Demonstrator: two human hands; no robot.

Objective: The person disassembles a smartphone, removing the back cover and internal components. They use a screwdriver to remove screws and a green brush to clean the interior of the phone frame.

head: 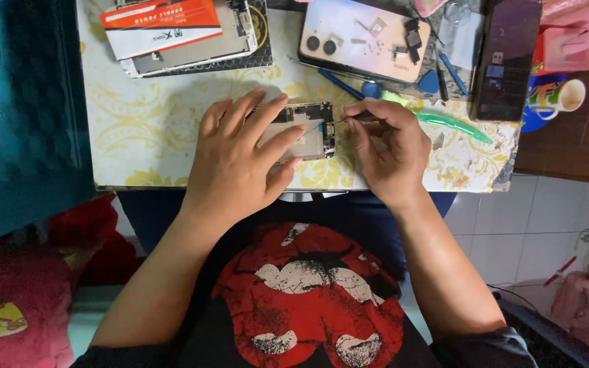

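Note:
An opened phone (311,126) with its inner parts exposed lies on the table (144,136), near the front edge. My left hand (240,157) rests flat on it, fingers spread over its left part. My right hand (390,146) pinches a thin tool (332,123) whose tip points at the phone's top right area. A green pry tool (455,126) lies just beyond my right hand.
A pale phone back cover (349,51) with small loose parts on it lies at the back, a dark phone (506,61) to its right. An orange and white box (161,24) sits on another device at back left. Blue tools and a mug (560,95) are at right.

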